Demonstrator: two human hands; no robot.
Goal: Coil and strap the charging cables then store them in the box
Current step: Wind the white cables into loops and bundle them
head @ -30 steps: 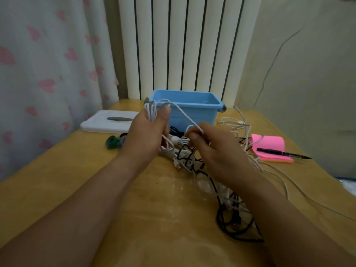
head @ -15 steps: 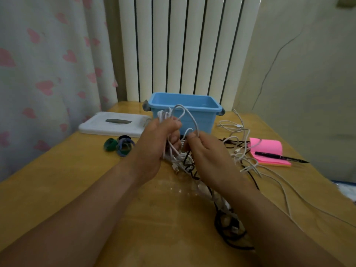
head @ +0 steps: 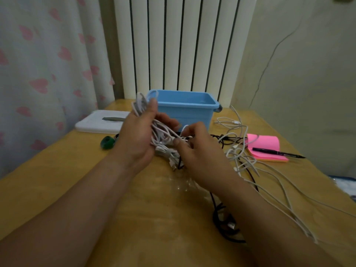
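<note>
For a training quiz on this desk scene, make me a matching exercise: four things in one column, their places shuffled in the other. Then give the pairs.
Things:
1. black pen
2. blue box
3. green roll
4. white cable bundle

Places:
A. gripped in the left hand
B. at the far end of the table, in front of the radiator
C. lying across the pink notepad
D. on the table, left of the left hand

Pairs: 1-C, 2-B, 3-D, 4-A.
</note>
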